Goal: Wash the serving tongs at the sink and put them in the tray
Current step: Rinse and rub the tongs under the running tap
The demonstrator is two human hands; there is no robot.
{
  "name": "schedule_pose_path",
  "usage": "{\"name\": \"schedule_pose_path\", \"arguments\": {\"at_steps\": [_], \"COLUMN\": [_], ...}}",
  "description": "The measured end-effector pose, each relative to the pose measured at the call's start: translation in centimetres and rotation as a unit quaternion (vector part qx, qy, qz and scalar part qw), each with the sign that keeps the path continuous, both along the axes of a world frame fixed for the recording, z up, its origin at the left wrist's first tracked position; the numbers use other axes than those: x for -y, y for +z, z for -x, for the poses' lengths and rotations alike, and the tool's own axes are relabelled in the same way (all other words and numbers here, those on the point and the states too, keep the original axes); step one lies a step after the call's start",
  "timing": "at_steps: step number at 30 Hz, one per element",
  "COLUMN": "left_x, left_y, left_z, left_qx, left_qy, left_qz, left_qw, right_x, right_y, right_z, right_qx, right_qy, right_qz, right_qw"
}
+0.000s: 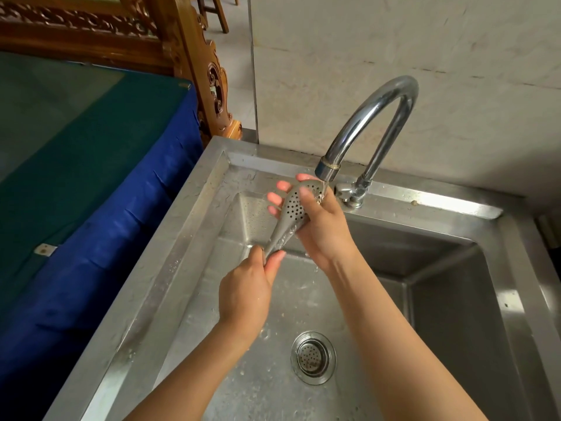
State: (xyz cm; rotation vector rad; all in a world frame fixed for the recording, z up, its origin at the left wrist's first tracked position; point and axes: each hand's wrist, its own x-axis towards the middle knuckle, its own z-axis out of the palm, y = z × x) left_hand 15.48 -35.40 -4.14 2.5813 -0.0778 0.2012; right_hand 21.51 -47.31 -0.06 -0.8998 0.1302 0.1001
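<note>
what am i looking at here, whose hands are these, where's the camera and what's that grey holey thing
There is no machine here: these are a person's two bare hands, filmed by one wide-angle camera worn on the person's head, looking forward and down. The left hand pinches the narrow end of the grey perforated serving tongs, while the right hand wraps round their wide holed end under the spout of the curved chrome tap. Below is a wet stainless steel sink with a round drain strainer. To the left is a surface draped in blue cloth.
</note>
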Motion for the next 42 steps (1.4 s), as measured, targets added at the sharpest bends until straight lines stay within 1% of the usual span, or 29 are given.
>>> {"name": "schedule_pose_path", "arguments": {"at_steps": [2,5,8,11,13,15,17,19,21,27,33,35,37,42], "left_x": [-0.2,0.1,0.9,1.8,2.1,2.3,2.3,2.3,2.2,2.4,2.9,3.0,3.1,3.7], "left_y": [0.1,0.6,0.7,0.8,1.0,1.0,1.0,1.2,1.2,1.0,1.4,1.5,1.7,1.8], "left_z": [-0.1,-0.4,-1.3,-2.0,-2.3,-2.5,-2.6,-2.7,-2.7,-3.1,-4.3,-4.5,-4.6,-4.8], "left_qx": [0.002,0.030,0.037,0.031,0.016,-0.030,-0.092,-0.149,-0.175,-0.205,-0.254,-0.270,-0.265,-0.241], "left_qy": [-0.010,-0.027,-0.025,-0.033,-0.060,-0.093,-0.121,-0.149,-0.171,-0.186,-0.195,-0.198,-0.195,-0.195], "left_qz": [-0.011,-0.038,-0.007,0.055,0.105,0.171,0.240,0.299,0.337,0.384,0.404,0.415,0.427,0.459], "left_qw": [1.000,0.998,0.999,0.997,0.993,0.980,0.959,0.931,0.909,0.881,0.857,0.846,0.842,0.833], "right_x": [0.6,1.5,1.8,2.1,2.3,2.5,2.6,2.7,2.9,3.2,3.1,3.2,3.3,3.5], "right_y": [-0.2,-0.1,0.3,1.2,1.9,2.3,2.3,2.3,2.2,2.1,2.4,2.3,2.3,1.8], "right_z": [0.1,-0.1,-0.4,-0.7,-0.7,-0.7,-0.7,-0.8,-1.0,-1.4,-1.8,-1.7,-1.6,-1.3], "right_qx": [0.010,-0.001,0.000,0.023,0.025,0.012,-0.003,-0.011,-0.013,-0.002,0.008,0.008,0.013,0.021], "right_qy": [0.004,-0.029,-0.071,-0.080,-0.085,-0.093,-0.099,-0.103,-0.110,-0.124,-0.130,-0.134,-0.141,-0.152], "right_qz": [0.043,0.102,0.088,0.062,0.032,0.005,-0.012,-0.013,-0.003,0.016,0.076,0.073,0.071,0.176], "right_qw": [0.999,0.994,0.994,0.995,0.996,0.996,0.995,0.995,0.994,0.992,0.989,0.988,0.987,0.972]}}
